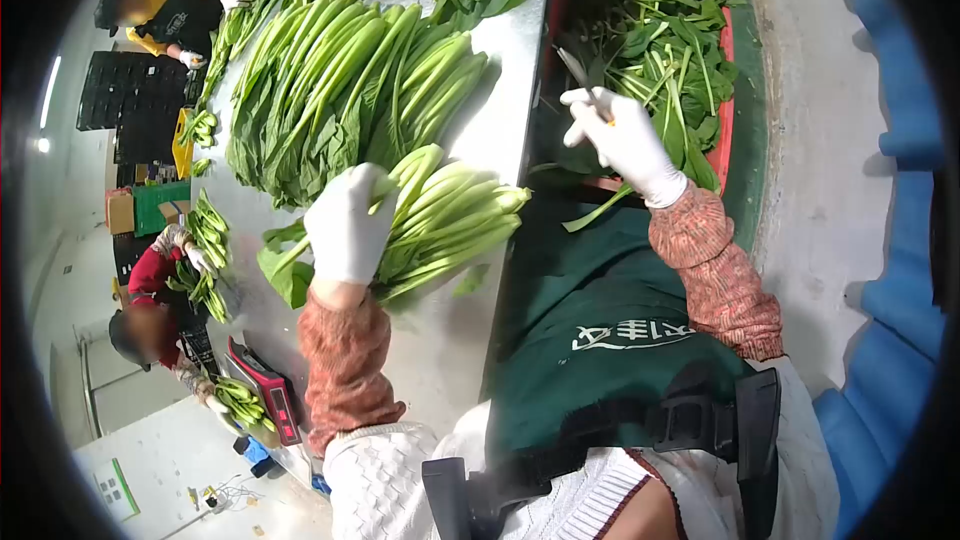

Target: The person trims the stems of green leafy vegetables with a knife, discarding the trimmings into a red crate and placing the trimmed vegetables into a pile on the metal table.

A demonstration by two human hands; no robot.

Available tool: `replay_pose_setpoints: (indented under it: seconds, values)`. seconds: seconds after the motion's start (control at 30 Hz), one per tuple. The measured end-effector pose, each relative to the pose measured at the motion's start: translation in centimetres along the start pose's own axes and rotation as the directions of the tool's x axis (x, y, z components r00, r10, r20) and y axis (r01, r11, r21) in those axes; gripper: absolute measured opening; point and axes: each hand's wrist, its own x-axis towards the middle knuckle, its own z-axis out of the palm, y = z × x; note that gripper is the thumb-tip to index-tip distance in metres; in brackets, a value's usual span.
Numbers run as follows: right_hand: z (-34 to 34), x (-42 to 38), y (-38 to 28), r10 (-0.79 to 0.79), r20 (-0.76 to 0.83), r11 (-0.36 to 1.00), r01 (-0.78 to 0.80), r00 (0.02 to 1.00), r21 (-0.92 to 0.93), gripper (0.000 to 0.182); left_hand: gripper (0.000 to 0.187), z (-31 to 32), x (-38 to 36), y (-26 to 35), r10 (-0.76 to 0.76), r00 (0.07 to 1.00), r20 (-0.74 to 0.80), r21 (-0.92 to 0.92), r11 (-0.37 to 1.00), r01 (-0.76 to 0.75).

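My left hand (pixel 350 225), in a white glove, is closed over leafy green stalks at the near end of the table. A leaf (pixel 288 275) sticks out on its left side. Beside and under it lies a small pile of leafy greens (pixel 455 215), pale cut stem ends facing right. My right hand (pixel 630 140), also gloved, grips a small knife (pixel 574 68) over the red crate's near side. Its blade points up and left, with a bit of orange handle showing. A larger heap of leafy greens (pixel 330 90) lies beyond my left hand.
A red crate (pixel 728 90) of loose leaves and trimmings (pixel 670 60) stands right of the metal table (pixel 515 70). Across the table, two people (pixel 165 10) (pixel 160 290) handle greens. A red scale (pixel 275 390) bears more greens. Black crates (pixel 135 90) are stacked behind.
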Motion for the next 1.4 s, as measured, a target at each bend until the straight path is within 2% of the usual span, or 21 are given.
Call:
replay_pose_setpoints:
  seconds: [0.03, 0.13, 0.27, 0.4, 0.43, 0.47, 0.5, 0.6, 0.63, 0.7, 0.77, 0.83, 0.9, 1.1, 1.13, 1.17, 1.2, 1.27, 1.3, 1.33, 1.4]
  values:
    - [0.7, 0.1, 0.7, -0.032, 0.038, 0.999, 0.033, 0.999, -0.035, 0.027, 0.025, 1.8, 0.2, -0.5, 0.029, 0.999, -0.017, 0.026, 0.999, -0.029]
    - [2.1, -0.6, -0.1, -0.030, 0.121, 0.996, 0.040, 0.992, -0.084, 0.027, 0.039, 5.6, 1.1, -2.2, -0.009, 0.995, 0.097, 0.081, 0.997, 0.001]
    - [1.9, -1.3, -0.6, -0.069, 0.072, 0.990, 0.077, 0.995, -0.115, 0.023, 0.044, 5.9, 1.6, -2.7, -0.037, 0.992, 0.120, 0.040, 0.999, 0.032]
    - [1.7, -1.0, -0.4, -0.188, 0.079, 0.972, 0.197, 0.979, -0.131, 0.024, 0.048, 2.4, -0.1, -1.5, -0.031, 0.993, -0.114, -0.054, 0.998, 0.025]
    - [2.0, -0.9, -0.5, -0.227, 0.102, 0.960, 0.240, 0.969, -0.144, 0.026, 0.050, 0.3, -0.3, -0.8, -0.048, 0.992, -0.117, -0.077, 0.996, 0.039]
    - [2.6, -1.0, -1.4, -0.179, 0.105, 0.977, 0.189, 0.978, -0.098, 0.024, 0.046, -1.7, -0.6, -0.2, -0.063, 0.988, -0.138, -0.105, 0.993, 0.048]
    - [3.0, -0.9, -1.5, -0.278, 0.121, 0.935, 0.297, 0.953, -0.196, 0.024, 0.042, -3.4, -0.8, 0.6, -0.081, 0.984, -0.162, -0.131, 0.990, 0.060]
    - [4.4, -1.4, -5.2, -0.404, 0.169, 0.855, 0.437, 0.899, -0.279, 0.025, 0.037, -7.1, -0.4, 3.9, 0.076, 0.937, -0.340, -0.113, 0.986, -0.121]
    - [4.9, -1.5, -6.2, -0.479, 0.147, 0.833, 0.501, 0.866, -0.235, 0.029, 0.034, -7.4, 0.2, 4.6, 0.141, 0.898, -0.417, -0.151, 0.963, -0.221]
    - [4.6, -2.5, -9.2, -0.562, 0.099, 0.780, 0.566, 0.821, -0.269, 0.035, 0.034, -7.7, 0.2, 6.6, -0.013, 0.937, -0.349, -0.293, 0.951, -0.096]
    - [4.0, -2.7, -10.6, -0.645, 0.049, 0.705, 0.619, 0.762, -0.346, 0.046, 0.034, -7.6, 1.2, 8.1, 0.001, 0.923, -0.385, -0.260, 0.960, -0.109]
    - [3.1, -2.8, -11.3, -0.681, -0.010, 0.665, 0.612, 0.732, -0.428, 0.046, 0.034, -7.4, 2.7, 9.9, 0.049, 0.898, -0.437, -0.244, 0.954, -0.171]
    - [1.9, -2.9, -12.1, -0.706, -0.045, 0.640, 0.610, 0.706, -0.467, 0.037, 0.039, -7.2, 3.9, 10.7, 0.184, 0.879, -0.441, -0.173, 0.943, -0.284]
    - [-1.6, -3.1, -11.3, -0.653, -0.120, 0.692, 0.524, 0.748, -0.497, 0.034, 0.037, -6.4, 6.4, 13.8, 0.314, 0.842, -0.439, -0.201, 0.879, -0.433]
    - [-2.2, -2.8, -10.6, -0.642, -0.120, 0.705, 0.521, 0.757, -0.480, 0.036, 0.037, -6.5, 6.6, 14.2, 0.344, 0.841, -0.418, -0.242, 0.850, -0.468]
    - [-2.8, -2.3, -9.8, -0.629, -0.115, 0.719, 0.520, 0.768, -0.461, 0.039, 0.036, -6.9, 6.7, 14.5, 0.290, 0.856, -0.427, -0.338, 0.827, -0.449]
    - [-3.5, -0.6, -8.5, -0.407, -0.173, 0.860, 0.312, 0.897, -0.405, 0.034, 0.035, -7.4, 6.5, 14.7, 0.232, 0.874, -0.426, -0.432, 0.797, -0.422]
    - [-6.8, 3.3, -2.3, -0.210, -0.329, 0.960, 0.131, 0.921, -0.246, 0.031, 0.035, -8.3, 6.4, 13.1, 0.091, 0.901, -0.425, -0.634, 0.680, -0.368]
    - [-8.3, 3.9, 0.1, -0.161, -0.400, 0.978, 0.093, 0.902, -0.186, 0.027, 0.037, -9.3, 6.4, 12.7, -0.063, 0.912, -0.406, -0.821, 0.463, -0.334]
    - [-9.5, 3.5, 1.1, -0.128, -0.407, 0.988, 0.079, 0.904, -0.135, 0.028, 0.037, -10.8, 6.2, 11.5, -0.111, 0.908, -0.405, -0.849, 0.415, -0.328]
    - [-10.6, 2.1, 0.7, -0.091, -0.454, 0.988, 0.024, 0.886, -0.151, 0.028, 0.046, -11.1, 6.7, 6.5, -0.126, 0.855, -0.502, -0.864, 0.123, -0.489]
